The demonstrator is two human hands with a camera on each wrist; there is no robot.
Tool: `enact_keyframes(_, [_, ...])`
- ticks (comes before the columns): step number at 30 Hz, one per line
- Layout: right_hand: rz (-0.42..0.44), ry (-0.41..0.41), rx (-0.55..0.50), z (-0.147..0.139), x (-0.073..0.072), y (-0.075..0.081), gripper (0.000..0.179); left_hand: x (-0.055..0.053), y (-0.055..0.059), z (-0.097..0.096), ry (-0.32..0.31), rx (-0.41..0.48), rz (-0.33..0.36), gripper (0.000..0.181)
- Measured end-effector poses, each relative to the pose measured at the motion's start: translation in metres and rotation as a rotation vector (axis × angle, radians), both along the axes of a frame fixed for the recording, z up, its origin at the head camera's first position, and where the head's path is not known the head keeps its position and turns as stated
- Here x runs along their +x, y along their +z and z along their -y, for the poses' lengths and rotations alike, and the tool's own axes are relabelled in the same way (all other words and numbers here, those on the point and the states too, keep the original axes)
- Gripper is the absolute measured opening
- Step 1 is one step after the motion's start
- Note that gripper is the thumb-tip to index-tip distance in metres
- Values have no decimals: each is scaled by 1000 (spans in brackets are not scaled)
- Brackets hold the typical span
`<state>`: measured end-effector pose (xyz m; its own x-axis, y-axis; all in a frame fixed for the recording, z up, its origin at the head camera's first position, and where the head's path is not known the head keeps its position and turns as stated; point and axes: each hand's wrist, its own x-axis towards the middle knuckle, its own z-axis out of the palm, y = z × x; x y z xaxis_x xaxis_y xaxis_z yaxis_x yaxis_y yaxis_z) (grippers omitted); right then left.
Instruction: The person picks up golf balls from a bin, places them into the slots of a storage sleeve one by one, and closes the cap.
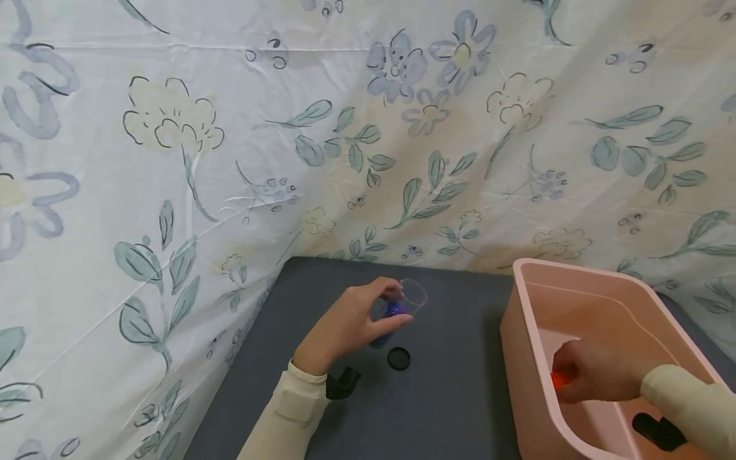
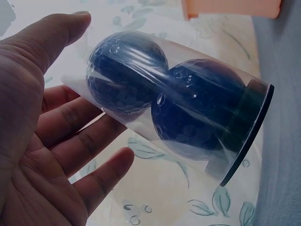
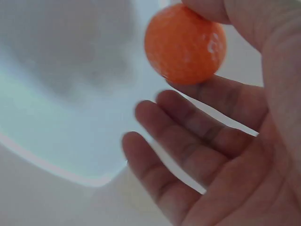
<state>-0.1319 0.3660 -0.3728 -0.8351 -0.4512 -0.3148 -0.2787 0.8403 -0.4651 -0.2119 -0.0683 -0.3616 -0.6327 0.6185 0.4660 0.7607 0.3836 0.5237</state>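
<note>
My left hand (image 1: 359, 316) holds a clear plastic tube (image 1: 413, 295) tilted above the dark table. Two dark blue golf balls (image 2: 127, 70) sit inside the tube in the left wrist view, and a black cap (image 2: 249, 136) closes its far end. The other end of the tube, near the thumb, appears uncapped. On the table just below lies a round black lid (image 1: 398, 358). My right hand (image 1: 598, 370) is inside the pink bin (image 1: 520, 358). It pinches an orange golf ball (image 3: 186, 44) between thumb and index finger, with the other fingers spread apart in the right wrist view.
The pink bin stands at the right of the dark table (image 1: 448, 396), its high walls around my right hand. A floral cloth (image 1: 345, 128) hangs behind and to the left of the table. Black wrist cameras (image 1: 343, 383) are strapped under both sleeves.
</note>
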Motion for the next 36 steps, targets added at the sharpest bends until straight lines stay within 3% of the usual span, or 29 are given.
enact_keyframes(3, [-112,29,6,3,-3,9,9,0,-1,1,0,8,-2,44])
enact_keyframes(11, [-356,-94,71,22,-1,38,19,0,-1,2,1,18,-2,44])
enact_keyframes(16, [-438,-206,66,34,2,51,29,2,0,2,-11,25,4,44])
enact_keyframes(19, [-444,-237,70,38,4,57,26,2,1,1,-16,26,6,44])
enact_keyframes(23, [-568,-255,115,41,6,66,23,3,1,0,-9,21,3,45])
enact_keyframes(26, [-662,-308,130,44,8,73,35,3,1,0,-4,18,8,45])
enact_keyframes(30, [-642,-397,90,54,13,83,63,4,0,-1,-8,19,14,46])
enact_keyframes(36, [-633,-452,79,79,21,91,71,4,-1,-1,-13,24,8,46])
